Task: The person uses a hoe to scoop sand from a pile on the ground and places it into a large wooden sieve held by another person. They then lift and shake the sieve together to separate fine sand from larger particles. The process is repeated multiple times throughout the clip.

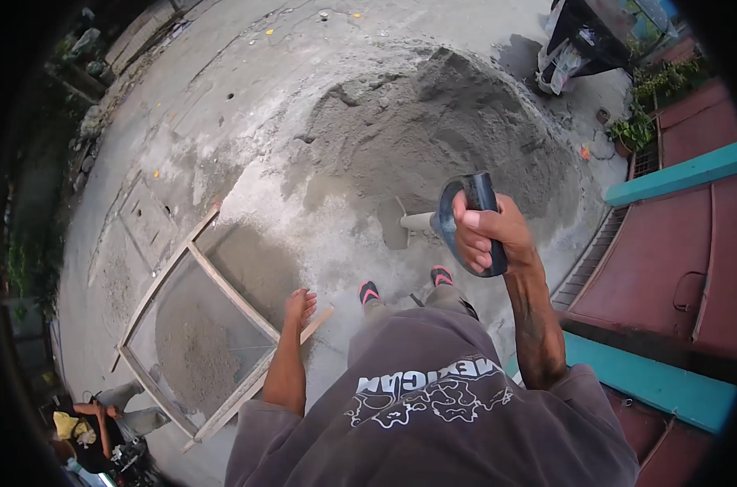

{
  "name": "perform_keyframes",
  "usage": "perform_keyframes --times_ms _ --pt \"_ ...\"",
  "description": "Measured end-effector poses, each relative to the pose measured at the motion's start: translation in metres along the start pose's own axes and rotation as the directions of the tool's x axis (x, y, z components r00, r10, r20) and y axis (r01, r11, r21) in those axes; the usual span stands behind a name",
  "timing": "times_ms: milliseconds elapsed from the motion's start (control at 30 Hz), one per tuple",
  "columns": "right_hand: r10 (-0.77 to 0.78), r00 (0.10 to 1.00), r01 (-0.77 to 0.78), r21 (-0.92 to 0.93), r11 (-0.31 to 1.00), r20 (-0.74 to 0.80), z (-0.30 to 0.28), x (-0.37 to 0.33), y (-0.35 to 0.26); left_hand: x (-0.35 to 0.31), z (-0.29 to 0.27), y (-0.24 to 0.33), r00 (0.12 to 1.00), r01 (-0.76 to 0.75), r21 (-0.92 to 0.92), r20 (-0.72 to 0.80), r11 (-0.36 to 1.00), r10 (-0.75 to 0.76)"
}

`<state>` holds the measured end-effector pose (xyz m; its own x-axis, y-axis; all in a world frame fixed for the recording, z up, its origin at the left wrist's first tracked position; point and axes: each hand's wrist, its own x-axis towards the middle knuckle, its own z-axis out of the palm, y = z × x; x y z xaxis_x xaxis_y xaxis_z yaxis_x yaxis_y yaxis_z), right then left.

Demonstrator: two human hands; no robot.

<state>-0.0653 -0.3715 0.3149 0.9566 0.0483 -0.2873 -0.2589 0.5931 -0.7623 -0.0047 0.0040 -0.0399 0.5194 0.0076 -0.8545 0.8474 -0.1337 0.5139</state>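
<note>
at the near side of the grey sand pile (449,114), the pale-shafted shovel (418,221), likely stiff and blade-heavy, suits holding by its black d-shaped handle (483,193), which the right hand (498,233) grasps; the left hand (301,305) looks empty.

Reads as a single word of white block-capital lettering (401,382) on the front of the person's dark purple-grey T-shirt (433,446). Runs across the fabric in a bent row, upside down from this view, along the edge of a white outline drawing (429,406).
</note>
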Motion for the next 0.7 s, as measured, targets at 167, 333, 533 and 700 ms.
perform_keyframes --times_ms 167,333,533,700 --pt "-0.173 0.977 0.134 0.271 0.953 0.126 0.025 -0.082 -0.032 0.002 0.148 0.025 0.806 0.461 -0.178 0.495 0.87 -0.325" --pt "-0.297 0.82 0.144 0.325 0.935 0.489 -0.014 -0.142 -0.046 -0.021 0.249 0.053 0.817 0.547 -0.781 0.576 0.301 0.011" --pt "-0.301 0.953 0.27 0.354 0.895 0.034 -0.107 -0.201 -0.024 0.07 0.22 0.077 0.877 0.438 -0.762 0.479 0.477 -0.039" --pt "0.026 0.743 0.201 0.26 0.944 -0.669 -0.222 -0.272 0.064 0.071 0.287 0.07 0.948 0.221 -0.667 0.318 0.711 0.005"
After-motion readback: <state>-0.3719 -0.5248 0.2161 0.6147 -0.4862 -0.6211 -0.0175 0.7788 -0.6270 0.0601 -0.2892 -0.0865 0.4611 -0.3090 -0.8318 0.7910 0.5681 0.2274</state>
